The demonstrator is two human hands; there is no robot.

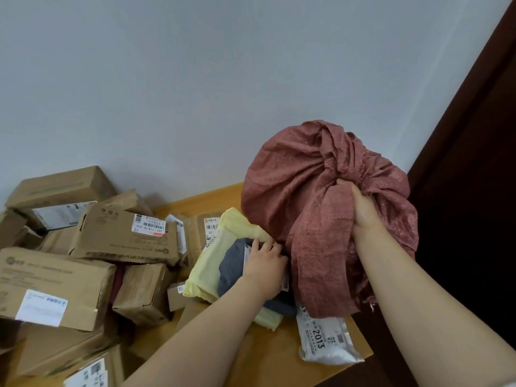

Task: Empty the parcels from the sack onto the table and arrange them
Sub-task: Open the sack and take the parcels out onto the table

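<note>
Red sack (307, 191) hung from your clenched right hand (363, 210); grey parcel (231, 263) lay under your left hand (265, 266), fingers spread; lifting higher seemed wise.

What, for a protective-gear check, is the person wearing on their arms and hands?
The left forearm and right forearm are bare, with no sleeve over them. The left hand and right hand have no gloves, and no ring, watch, bracelet or marking is visible. A pale sliver at the lower right corner might be a sleeve edge; too little shows to tell.
</note>
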